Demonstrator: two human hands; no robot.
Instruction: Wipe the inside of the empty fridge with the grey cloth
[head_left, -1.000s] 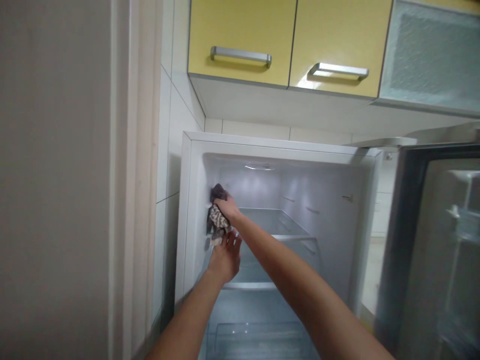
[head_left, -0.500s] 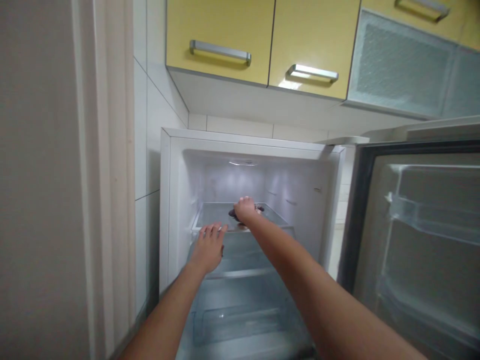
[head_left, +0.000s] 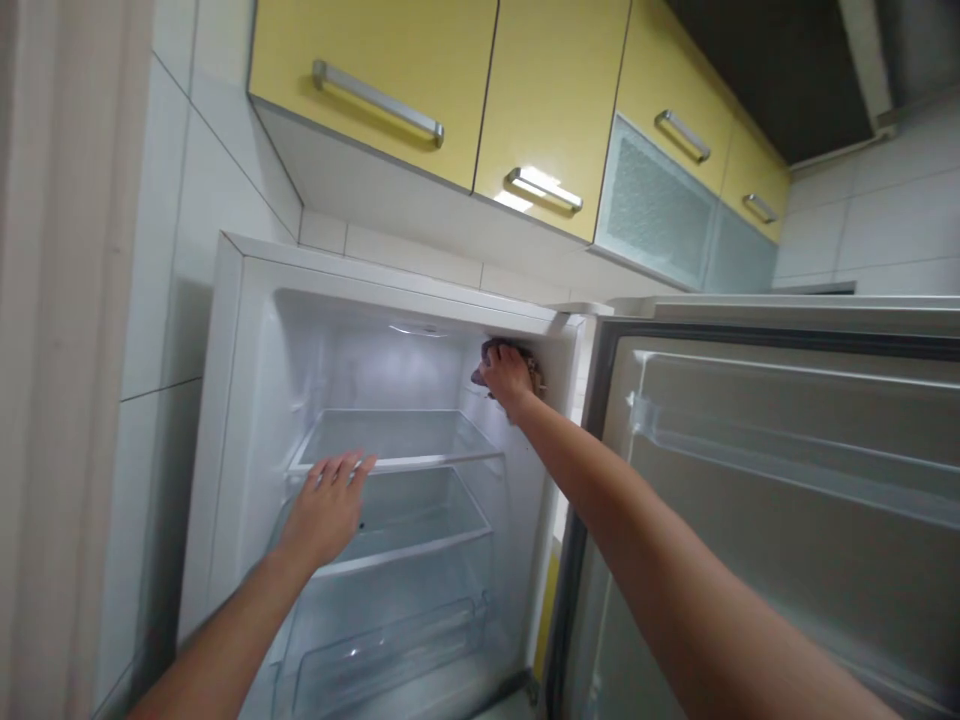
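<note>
My right hand (head_left: 508,376) is closed on a dark, patterned cloth (head_left: 535,372), pressed to the upper right inner wall of an open fridge (head_left: 230,420). Part of the cloth shows on both sides of the hand. At the front edge of the upper glass shelf (head_left: 405,462), my left hand (head_left: 330,505) is spread with the palm down and nothing in it. Whether its fingertips touch the shelf edge is hard to tell.
The fridge door (head_left: 750,450) stands wide open on the right, with clear door racks. Yellow cabinets (head_left: 375,50) hang above. A lower shelf (head_left: 420,550) and a clear drawer (head_left: 390,650) sit below; a tiled wall (head_left: 214,200) is on the left.
My right hand has moved with the cloth from the upper shelf to the right inner wall. The view has turned right and tilted. My left hand remains near the shelf's front edge.
</note>
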